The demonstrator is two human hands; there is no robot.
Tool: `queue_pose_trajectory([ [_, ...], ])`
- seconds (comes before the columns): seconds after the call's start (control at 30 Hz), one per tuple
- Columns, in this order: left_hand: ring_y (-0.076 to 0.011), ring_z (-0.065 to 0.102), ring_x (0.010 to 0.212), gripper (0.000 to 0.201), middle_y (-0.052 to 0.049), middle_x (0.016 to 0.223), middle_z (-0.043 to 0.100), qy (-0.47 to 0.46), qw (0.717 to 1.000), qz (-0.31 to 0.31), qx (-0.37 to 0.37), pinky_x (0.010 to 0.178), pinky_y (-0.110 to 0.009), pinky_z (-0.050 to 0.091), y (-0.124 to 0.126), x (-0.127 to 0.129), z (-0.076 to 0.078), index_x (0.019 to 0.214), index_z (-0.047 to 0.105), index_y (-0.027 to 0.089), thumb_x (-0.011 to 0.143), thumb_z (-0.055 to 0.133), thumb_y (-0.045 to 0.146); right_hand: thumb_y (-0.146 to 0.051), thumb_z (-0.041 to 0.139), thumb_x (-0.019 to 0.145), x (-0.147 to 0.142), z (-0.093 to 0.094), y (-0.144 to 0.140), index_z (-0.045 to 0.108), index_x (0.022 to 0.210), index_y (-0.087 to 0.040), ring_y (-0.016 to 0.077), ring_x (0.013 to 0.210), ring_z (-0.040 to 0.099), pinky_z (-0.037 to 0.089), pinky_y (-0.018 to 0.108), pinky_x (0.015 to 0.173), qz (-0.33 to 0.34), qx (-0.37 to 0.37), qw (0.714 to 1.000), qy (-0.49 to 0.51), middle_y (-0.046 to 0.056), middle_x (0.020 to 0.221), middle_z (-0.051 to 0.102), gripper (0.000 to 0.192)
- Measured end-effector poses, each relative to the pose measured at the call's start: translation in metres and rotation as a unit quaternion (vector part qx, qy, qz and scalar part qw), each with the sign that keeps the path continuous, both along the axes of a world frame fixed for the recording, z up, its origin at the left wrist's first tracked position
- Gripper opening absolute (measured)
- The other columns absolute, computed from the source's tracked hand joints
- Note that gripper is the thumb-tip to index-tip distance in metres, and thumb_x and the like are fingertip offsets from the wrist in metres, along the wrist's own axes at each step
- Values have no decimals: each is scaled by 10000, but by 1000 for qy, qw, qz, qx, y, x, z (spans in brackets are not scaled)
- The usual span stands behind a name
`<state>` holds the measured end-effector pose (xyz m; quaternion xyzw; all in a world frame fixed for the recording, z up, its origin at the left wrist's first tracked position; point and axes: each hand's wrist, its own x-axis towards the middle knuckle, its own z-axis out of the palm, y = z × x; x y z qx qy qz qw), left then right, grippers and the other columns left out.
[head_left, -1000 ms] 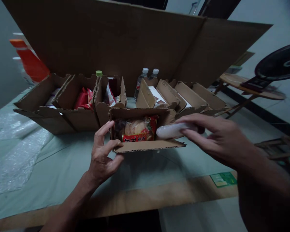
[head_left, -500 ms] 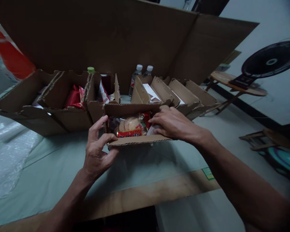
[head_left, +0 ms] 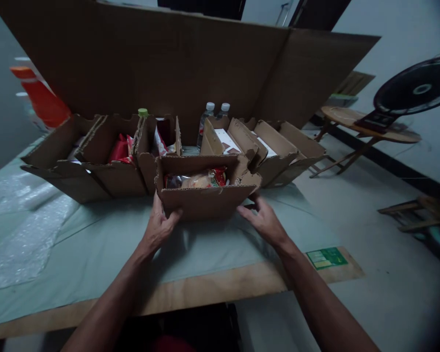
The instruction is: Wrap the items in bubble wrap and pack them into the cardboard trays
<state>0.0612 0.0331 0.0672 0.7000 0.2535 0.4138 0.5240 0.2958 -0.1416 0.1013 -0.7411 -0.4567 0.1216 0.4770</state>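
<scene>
A small open cardboard box (head_left: 201, 204) is in front of me at the middle of the table, its opening tipped up toward me. Inside lies a clear and red snack packet (head_left: 205, 180) with pale round biscuits showing. My left hand (head_left: 159, 227) holds the box's lower left corner, thumb on the front and fingers along the side. At the lower right corner, my right hand (head_left: 266, 220) has its thumb near the front, and its fingers reach round the side, partly hidden.
Several open cardboard bins with packets stand behind, including a red packet (head_left: 121, 149). Two clear water bottles (head_left: 204, 122) and a tall cardboard panel (head_left: 176, 68) are further back. Bubble wrap (head_left: 33, 234) lies left. A fan (head_left: 412, 90) rests on a wooden stool (head_left: 374, 127) at right.
My right hand has come out of the box's inside and moved down to its lower right corner. The box now stands more upright, and my left hand has shifted lower on it.
</scene>
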Motion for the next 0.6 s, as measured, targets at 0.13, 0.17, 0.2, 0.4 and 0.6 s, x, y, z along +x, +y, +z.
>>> queue_pose_trajectory([
  [0.13,-301,448,1416,798,-146,1523,479,-14,999,-24,-36,1225,-460,311,-2,-2,-2,1540,323,190,891,648,521,-573,589,875,-26,-9,12,608,1218,-165,278,1003,649,535,407,857,-18,12,999,28,134,1159,705,534],
  [0.17,-298,465,1398,777,-143,1489,509,-13,999,-22,-44,1216,-458,324,-4,-8,-2,1523,347,186,892,643,530,-561,575,887,-34,-6,10,602,1230,-165,278,1001,646,533,401,848,-22,14,999,27,132,1163,702,525],
  [0.2,-295,482,1380,756,-138,1454,536,-10,999,-19,-50,1208,-456,336,-7,-17,-2,1507,369,184,894,639,535,-542,565,898,-42,-3,7,597,1243,-167,277,1002,645,532,394,840,-20,13,999,25,131,1173,698,511],
  [0.4,-278,471,1402,697,-113,1436,567,6,998,58,-34,1211,-426,356,-24,-91,41,1505,388,214,922,627,512,-444,579,922,-93,34,7,624,1185,-195,241,925,638,530,370,820,37,19,999,1,96,1095,695,365],
  [0.6,-286,393,1471,670,-95,1500,524,-19,998,48,27,1235,-438,335,-29,-79,118,1512,380,215,937,629,453,-485,625,919,-88,96,-3,657,1115,-215,238,902,651,530,405,841,16,88,996,-15,58,1009,716,335],
])
